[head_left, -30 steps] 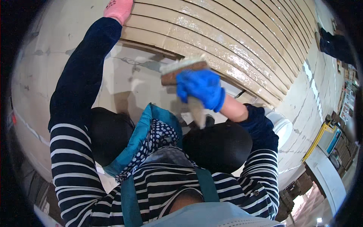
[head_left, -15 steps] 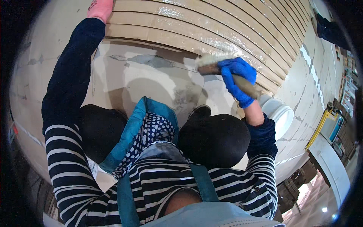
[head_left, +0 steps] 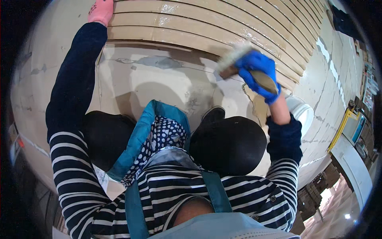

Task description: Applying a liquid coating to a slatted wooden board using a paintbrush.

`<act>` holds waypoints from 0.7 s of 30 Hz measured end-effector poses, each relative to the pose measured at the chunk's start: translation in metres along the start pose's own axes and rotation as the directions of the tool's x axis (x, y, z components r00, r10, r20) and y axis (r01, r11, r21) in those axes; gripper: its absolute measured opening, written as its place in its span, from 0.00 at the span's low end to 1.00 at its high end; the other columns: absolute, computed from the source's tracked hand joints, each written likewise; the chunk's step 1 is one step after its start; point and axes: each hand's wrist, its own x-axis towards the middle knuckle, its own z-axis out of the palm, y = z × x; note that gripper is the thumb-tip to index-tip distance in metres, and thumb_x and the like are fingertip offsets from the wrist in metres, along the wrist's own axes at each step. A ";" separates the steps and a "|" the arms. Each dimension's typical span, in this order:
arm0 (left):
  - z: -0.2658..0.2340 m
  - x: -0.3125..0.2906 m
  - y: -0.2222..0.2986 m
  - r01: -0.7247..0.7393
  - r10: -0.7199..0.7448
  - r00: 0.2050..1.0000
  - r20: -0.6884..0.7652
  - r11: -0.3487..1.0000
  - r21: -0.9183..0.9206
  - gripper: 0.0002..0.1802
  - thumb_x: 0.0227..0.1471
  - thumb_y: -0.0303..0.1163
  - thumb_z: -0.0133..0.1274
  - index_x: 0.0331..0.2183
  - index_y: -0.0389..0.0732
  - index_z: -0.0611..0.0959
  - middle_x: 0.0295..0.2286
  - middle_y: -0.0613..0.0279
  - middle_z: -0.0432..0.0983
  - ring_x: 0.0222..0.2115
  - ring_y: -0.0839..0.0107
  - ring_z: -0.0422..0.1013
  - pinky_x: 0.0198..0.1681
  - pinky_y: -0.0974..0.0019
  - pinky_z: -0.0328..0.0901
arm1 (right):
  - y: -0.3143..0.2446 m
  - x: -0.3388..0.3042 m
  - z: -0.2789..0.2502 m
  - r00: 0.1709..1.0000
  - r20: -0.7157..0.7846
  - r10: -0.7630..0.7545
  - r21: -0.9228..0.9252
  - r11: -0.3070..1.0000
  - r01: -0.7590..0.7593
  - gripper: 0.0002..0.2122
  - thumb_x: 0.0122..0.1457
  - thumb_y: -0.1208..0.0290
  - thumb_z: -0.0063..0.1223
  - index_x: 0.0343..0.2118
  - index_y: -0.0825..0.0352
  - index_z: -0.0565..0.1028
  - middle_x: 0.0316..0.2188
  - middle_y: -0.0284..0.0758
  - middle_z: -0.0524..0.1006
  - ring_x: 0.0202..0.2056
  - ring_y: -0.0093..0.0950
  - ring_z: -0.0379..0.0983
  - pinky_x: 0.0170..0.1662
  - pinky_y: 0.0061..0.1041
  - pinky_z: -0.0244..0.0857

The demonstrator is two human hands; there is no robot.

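At the near edge of the long, glossy tan strips (head_left: 159, 34), the pale-bristled wooden brush (head_left: 234, 59), clasped in the blue-gloved right hand (head_left: 258, 65), had shifted slightly rightward, likely bringing another stretch within reach; the pink-gloved left hand (head_left: 101, 12) was at their left end, its grip unclear.

One blue-gloved hand (head_left: 258, 71), one pink-gloved hand (head_left: 101, 12), one bristle brush (head_left: 234, 59), one white bucket (head_left: 301, 112), at least six tan strips (head_left: 159, 34)

A pale, smooth, cracked floor (head_left: 59, 99), marked by an irregular dull-grey patch (head_left: 159, 61) and a narrow white stripe (head_left: 323, 48), stretched toward the right, where a yellow-edged rectangular frame (head_left: 339, 129), a long pale-grey panel (head_left: 352, 169) and rough brown stacks (head_left: 327, 177) stood near a small, bright white light (head_left: 347, 216).
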 end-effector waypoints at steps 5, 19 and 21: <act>0.007 0.011 -0.010 0.284 -0.279 0.957 0.080 0.845 -0.454 0.34 0.50 0.57 0.31 0.47 0.39 0.66 0.41 0.39 0.67 0.44 0.48 0.63 0.47 0.56 0.57 | -0.013 0.010 -0.009 0.985 -0.168 0.038 -0.090 0.995 -0.053 0.04 0.40 0.77 0.55 0.22 0.64 0.74 0.20 0.38 0.72 0.23 0.35 0.70 0.29 0.26 0.65; 0.017 0.017 -0.020 0.211 -0.233 0.972 0.014 0.851 -0.482 0.33 0.52 0.54 0.31 0.47 0.36 0.67 0.44 0.43 0.65 0.47 0.50 0.60 0.49 0.57 0.55 | 0.003 -0.084 -0.037 0.695 -0.631 0.346 0.043 0.910 -0.413 0.04 0.51 0.78 0.49 0.28 0.69 0.76 0.22 0.34 0.74 0.23 0.23 0.70 0.28 0.21 0.63; 0.017 0.015 -0.023 0.219 -0.227 0.973 0.042 0.847 -0.484 0.31 0.53 0.52 0.31 0.46 0.35 0.67 0.44 0.42 0.65 0.47 0.49 0.60 0.49 0.57 0.55 | 0.039 -0.041 -0.061 0.629 -0.732 0.261 0.125 0.960 -0.252 0.05 0.53 0.76 0.47 0.29 0.69 0.76 0.20 0.31 0.73 0.19 0.18 0.67 0.23 0.16 0.60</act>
